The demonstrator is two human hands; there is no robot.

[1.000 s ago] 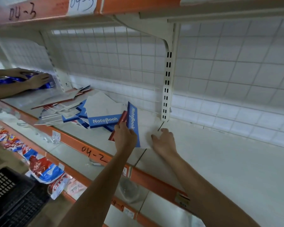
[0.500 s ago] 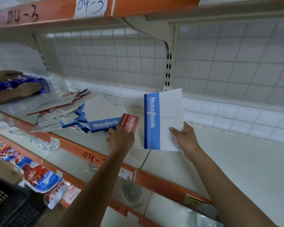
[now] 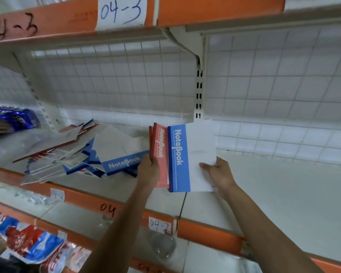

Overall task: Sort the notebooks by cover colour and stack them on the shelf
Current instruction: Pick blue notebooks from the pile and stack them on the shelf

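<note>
My right hand (image 3: 218, 173) grips a blue-and-white notebook (image 3: 191, 156) by its right edge and holds it upright above the white shelf (image 3: 283, 194). My left hand (image 3: 149, 170) grips a red notebook (image 3: 159, 152), also upright, just left of the blue one and partly behind it. A loose pile of blue and red notebooks (image 3: 77, 152) lies on the shelf to the left, with one blue cover (image 3: 124, 163) on top nearest my left hand.
An upright slotted post (image 3: 199, 91) and wire grid back the shelf. Blue shiny packets (image 3: 14, 119) lie at far left with another person's hand on them. Red-and-blue bags (image 3: 32, 245) fill the lower shelf. An orange rail labelled 04-3 (image 3: 122, 12) runs overhead.
My right hand lifted the blue notebook off the shelf and stood it upright. My left hand raised the red notebook beside it. The view moved closer.
</note>
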